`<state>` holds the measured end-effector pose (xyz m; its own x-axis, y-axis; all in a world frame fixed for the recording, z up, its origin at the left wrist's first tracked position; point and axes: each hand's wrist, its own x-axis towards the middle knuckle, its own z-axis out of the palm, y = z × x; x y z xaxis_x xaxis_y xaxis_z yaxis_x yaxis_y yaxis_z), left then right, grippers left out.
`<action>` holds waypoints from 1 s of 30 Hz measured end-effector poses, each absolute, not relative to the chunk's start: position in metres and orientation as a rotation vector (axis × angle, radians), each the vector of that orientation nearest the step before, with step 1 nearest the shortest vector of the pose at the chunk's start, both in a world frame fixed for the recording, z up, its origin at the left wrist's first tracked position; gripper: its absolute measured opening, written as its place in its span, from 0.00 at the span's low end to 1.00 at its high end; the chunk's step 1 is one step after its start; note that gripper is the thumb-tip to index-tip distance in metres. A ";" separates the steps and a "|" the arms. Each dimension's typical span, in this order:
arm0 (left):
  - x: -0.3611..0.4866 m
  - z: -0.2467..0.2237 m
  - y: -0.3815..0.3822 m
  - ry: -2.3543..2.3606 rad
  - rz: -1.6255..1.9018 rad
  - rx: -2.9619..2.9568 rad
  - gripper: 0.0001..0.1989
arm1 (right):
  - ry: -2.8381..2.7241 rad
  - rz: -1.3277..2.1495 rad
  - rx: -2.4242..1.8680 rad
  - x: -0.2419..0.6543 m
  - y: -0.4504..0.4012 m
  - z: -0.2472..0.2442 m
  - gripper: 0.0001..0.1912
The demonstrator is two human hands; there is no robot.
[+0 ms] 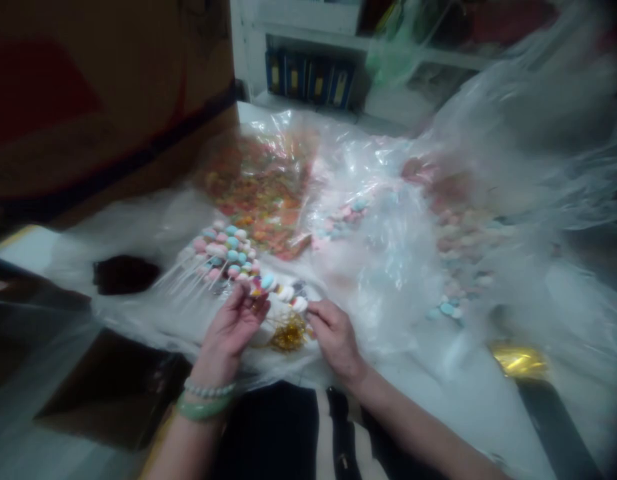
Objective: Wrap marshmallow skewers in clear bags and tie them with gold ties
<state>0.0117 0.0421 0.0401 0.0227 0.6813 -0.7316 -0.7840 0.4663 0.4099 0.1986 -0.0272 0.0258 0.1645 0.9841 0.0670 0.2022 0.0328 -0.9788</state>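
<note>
Bracelets (204, 409) sit nearest, with a marshmallow-stick bundle (232, 255) beyond the half-curled left hand (238, 325), whose grip is too blurred to tell. Between the hands, one marshmallow skewer (285, 293) slants rightward, its near end pinched by the right hand (337, 337).

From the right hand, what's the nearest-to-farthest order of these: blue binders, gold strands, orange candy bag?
1. Gold strands, just left of the right hand.
2. Orange candy bag, farther back, left.
3. Blue binders, at the far back.
</note>
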 end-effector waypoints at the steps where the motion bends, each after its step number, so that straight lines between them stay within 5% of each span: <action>1: 0.012 0.041 0.042 1.048 1.134 -0.148 0.11 | -1.252 0.946 -1.395 0.198 -0.027 0.025 0.08; 19: 0.002 0.039 0.040 0.924 1.089 -0.169 0.18 | -1.238 0.927 -1.421 0.203 -0.021 0.025 0.07; 30: 0.006 0.037 0.042 0.967 1.087 -0.188 0.17 | -1.476 0.592 -1.355 0.207 -0.028 0.012 0.10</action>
<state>0.0057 0.0423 0.0368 0.1179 0.6610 -0.7410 -0.8128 0.4929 0.3104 0.2070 -0.0275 0.0125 0.1332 0.9314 0.3387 0.4388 0.2510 -0.8628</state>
